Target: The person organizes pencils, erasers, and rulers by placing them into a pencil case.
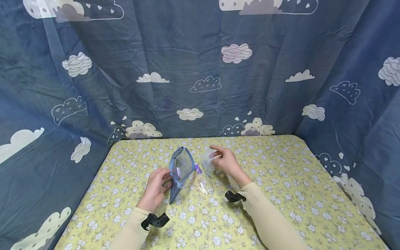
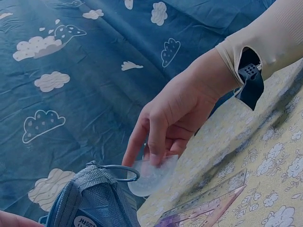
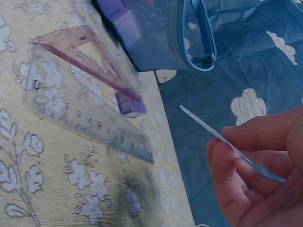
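Pouch [image 1: 186, 163] stood gripped in my left hand [image 1: 157, 185], probably to spread its mouth wide; my right hand [image 1: 227, 162] pinched a thin translucent piece [image 1: 207, 160]; clear ruler [image 3: 85, 106] lay between both hands.

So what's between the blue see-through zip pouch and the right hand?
In the head view: a small purple block, clear plastic ruler, pinkish plastic triangle, plus the rounded whitish sheet the right hand pinches.

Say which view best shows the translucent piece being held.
Left wrist: the translucent piece shows broad and fairly large there, though the right hand covers part. The right wrist view has it almost edge-on; the head view shows it small and pale.
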{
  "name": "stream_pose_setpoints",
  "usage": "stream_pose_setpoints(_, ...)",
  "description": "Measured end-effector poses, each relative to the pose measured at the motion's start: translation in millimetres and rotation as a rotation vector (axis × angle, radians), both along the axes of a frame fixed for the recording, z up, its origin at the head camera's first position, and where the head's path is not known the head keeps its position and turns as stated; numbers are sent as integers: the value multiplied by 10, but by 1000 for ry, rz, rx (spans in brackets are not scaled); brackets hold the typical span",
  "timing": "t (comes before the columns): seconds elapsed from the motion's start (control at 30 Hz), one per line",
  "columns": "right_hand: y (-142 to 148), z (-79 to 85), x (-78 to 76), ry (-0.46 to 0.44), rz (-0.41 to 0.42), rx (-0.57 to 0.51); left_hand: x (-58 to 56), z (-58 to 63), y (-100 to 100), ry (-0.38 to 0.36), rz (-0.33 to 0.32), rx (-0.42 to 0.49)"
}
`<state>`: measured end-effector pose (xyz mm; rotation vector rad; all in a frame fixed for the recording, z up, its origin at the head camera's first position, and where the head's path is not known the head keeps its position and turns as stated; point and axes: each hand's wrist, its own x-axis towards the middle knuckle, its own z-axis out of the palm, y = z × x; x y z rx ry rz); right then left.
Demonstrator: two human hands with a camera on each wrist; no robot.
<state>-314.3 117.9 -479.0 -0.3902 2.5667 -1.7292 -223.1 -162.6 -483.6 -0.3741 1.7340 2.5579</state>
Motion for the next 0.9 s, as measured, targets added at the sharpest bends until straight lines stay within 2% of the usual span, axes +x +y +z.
stream_pose_setpoints(0.27,-23,98,36,36,-15,-31,-5,-13,-3,-8,-3,-15)
stream_pose_setpoints(0.63,-89,228,108,8,16,-112,-4,5,-3,-10,-5,-11)
stream_pose_setpoints(0.9,-161,263,158,14,24,-126,14,25,-11,-7,-9,0)
